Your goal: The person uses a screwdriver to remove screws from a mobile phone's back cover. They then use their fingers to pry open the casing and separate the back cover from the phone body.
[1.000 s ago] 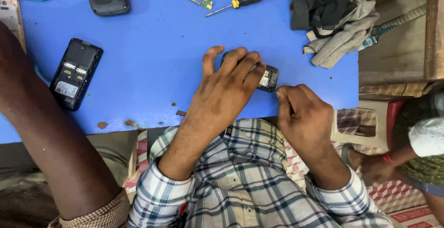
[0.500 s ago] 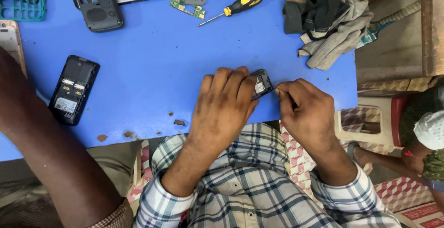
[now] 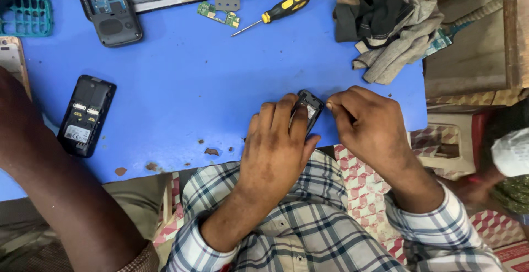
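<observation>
Nearest the camera, the person's checked shirt sleeves lead up to both hands at the near edge of the blue worktop (image 3: 220, 73). The left hand (image 3: 275, 151) lies over a small dark phone part (image 3: 309, 105), its fingers closed round it so that only the far end of the part shows beyond the fingertips. The right hand (image 3: 369, 126) sits just beside it, its thumb and forefinger pinched together right at the part's right edge; what they pinch, if anything, is too small to tell. The part rests at the front of the worktop, between the two hands. To the left, another person's bare forearm (image 3: 49, 184) crosses the worktop's near left corner. Just beyond it lies an opened black phone (image 3: 87, 115), back cover off. A few chipped spots (image 3: 212, 151) mark the blue surface near the front edge. Farther off, a yellow-and-black screwdriver (image 3: 275, 12) lies beside a small green circuit board (image 3: 219, 14). At the far left are a larger opened phone body (image 3: 110, 7) and a teal plastic grid (image 3: 27, 15). At the far right lies a crumpled grey and black cloth (image 3: 386, 27).
</observation>
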